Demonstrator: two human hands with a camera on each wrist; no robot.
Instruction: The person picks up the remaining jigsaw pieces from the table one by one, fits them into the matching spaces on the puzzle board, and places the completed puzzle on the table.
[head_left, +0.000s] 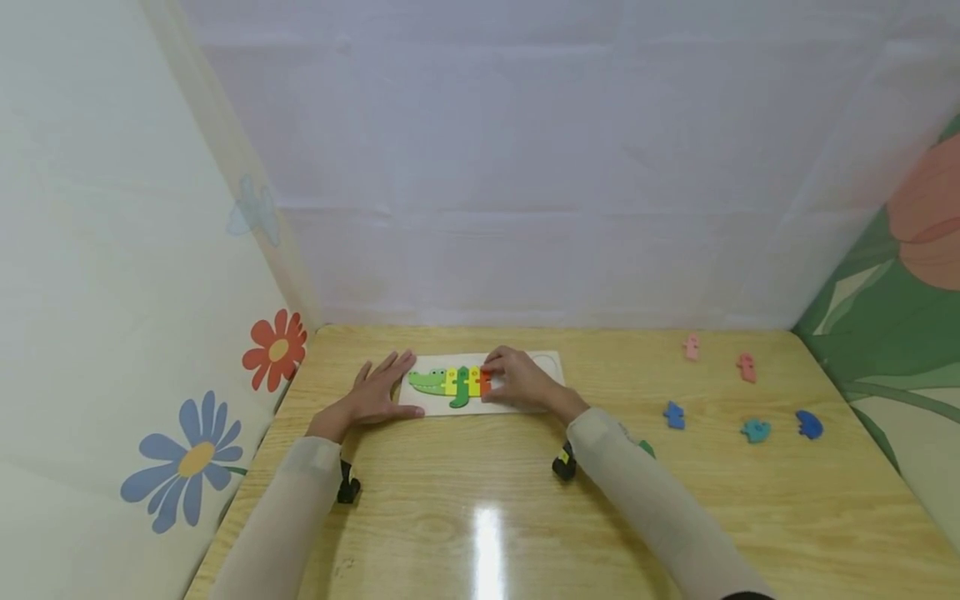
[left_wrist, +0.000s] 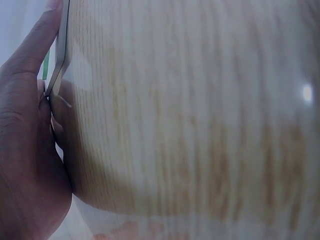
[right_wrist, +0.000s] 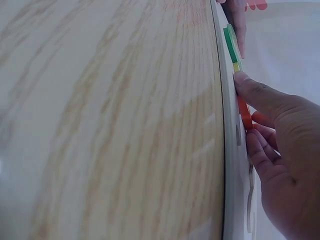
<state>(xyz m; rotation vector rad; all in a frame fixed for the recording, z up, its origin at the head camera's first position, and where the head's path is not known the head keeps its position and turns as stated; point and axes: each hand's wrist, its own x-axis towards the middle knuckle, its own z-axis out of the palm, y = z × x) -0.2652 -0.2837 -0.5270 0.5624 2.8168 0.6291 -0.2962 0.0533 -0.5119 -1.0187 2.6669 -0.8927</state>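
Note:
A white puzzle board (head_left: pixel 432 362) lies flat near the back of the table. In its recess sit a green crocodile head (head_left: pixel 427 382), yellow pieces (head_left: pixel 451 382) and a green leg piece (head_left: pixel 462 388). My right hand (head_left: pixel 522 382) pinches an orange puzzle piece (right_wrist: pixel 245 113) between thumb and fingers, beside a yellow piece on the board. The fingers partly hide it in the head view. With fingers spread, my left hand (head_left: pixel 377 393) rests at the board's left end, its thumb on the lower corner. The left wrist view shows that hand (left_wrist: pixel 30 135) against the board's edge.
Loose puzzle pieces lie on the right of the table: a pink one (head_left: pixel 692 347), a coral one (head_left: pixel 746 367), a blue one (head_left: pixel 674 415), a teal one (head_left: pixel 756 430) and a dark blue one (head_left: pixel 809 424). My right sleeve partly covers a green piece (head_left: pixel 647 449).

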